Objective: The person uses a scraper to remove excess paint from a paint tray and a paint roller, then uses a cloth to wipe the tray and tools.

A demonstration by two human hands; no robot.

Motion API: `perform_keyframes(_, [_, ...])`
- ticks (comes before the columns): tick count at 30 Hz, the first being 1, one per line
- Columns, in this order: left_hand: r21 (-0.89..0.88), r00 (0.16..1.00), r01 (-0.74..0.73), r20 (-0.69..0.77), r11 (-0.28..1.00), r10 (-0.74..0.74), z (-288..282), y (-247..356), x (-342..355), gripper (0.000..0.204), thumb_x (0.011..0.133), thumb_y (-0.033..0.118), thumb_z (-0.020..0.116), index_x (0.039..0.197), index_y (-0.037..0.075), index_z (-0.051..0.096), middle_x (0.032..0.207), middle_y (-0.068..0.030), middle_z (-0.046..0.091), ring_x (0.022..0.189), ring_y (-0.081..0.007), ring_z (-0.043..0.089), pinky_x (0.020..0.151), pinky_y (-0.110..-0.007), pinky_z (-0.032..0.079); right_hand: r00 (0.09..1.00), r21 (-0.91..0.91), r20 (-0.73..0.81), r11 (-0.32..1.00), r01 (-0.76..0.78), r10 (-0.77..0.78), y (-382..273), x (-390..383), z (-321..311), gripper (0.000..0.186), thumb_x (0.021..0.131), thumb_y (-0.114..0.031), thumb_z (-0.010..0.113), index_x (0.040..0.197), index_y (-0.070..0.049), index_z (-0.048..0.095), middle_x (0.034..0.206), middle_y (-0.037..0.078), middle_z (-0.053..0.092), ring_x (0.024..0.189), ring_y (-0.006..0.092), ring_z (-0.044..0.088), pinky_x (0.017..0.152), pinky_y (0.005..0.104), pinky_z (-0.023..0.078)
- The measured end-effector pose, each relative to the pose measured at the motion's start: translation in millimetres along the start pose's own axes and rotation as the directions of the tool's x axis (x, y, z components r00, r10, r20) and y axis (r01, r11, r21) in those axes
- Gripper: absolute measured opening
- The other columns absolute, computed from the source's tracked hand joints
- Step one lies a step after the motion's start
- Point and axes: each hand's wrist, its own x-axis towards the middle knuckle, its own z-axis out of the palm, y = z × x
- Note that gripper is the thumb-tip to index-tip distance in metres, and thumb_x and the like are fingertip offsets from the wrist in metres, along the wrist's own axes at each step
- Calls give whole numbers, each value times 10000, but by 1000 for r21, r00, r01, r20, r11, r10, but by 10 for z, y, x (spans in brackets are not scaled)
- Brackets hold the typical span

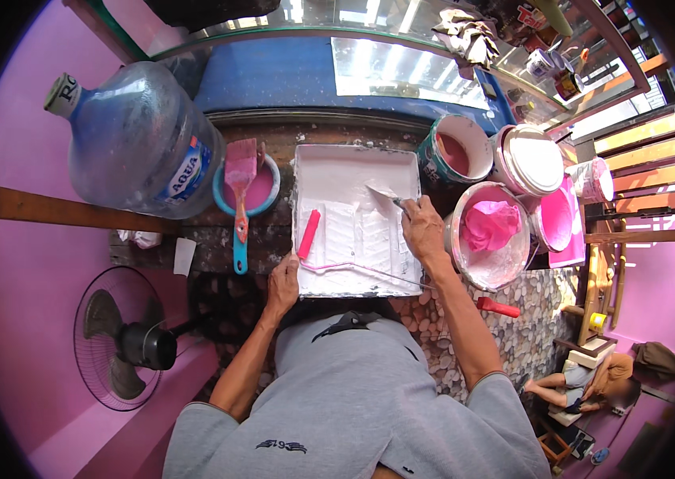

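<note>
A white paint tray (357, 166) coated in pale paint lies in front of me, its lower part ribbed. My left hand (282, 283) grips the tray's lower left edge. In my right hand (424, 231) is a putty knife (383, 193), its blade angled over the paint near the tray's right side. Across the tray rests a paint roller with a narrow pink sleeve (309, 234); its wire frame runs under my right forearm to a red handle (499, 306) beyond the tray's right edge.
Left of the tray, a paintbrush (241, 177) lies across a small blue-rimmed pot (274, 185), beside a large water bottle (150, 140). Paint buckets stand at right, one holding a pink cloth (491, 225). A fan (126, 339) is at lower left; a person (593, 382) sits at lower right.
</note>
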Motion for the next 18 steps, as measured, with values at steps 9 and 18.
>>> perform_keyframes(9, [-23,999,-29,-27,999,28,-2,88,-32,501,1010,384,350,1210,-18,572,1044,-281,628,1023,-447,588,851,-416,460,995,-28,103,1000,10,-7,-103,198,137,150,838,-65,524,947,-22,617,889,197,551,830,368,617,711,461,509])
perform_keyframes(18, [-6,998,-45,-46,999,45,16,40,-21,497,1011,380,349,1216,-14,574,1062,-281,623,1035,-443,584,857,-416,461,992,-17,100,997,77,-75,-197,405,307,166,847,-72,525,963,-21,631,899,201,555,812,375,617,717,462,513])
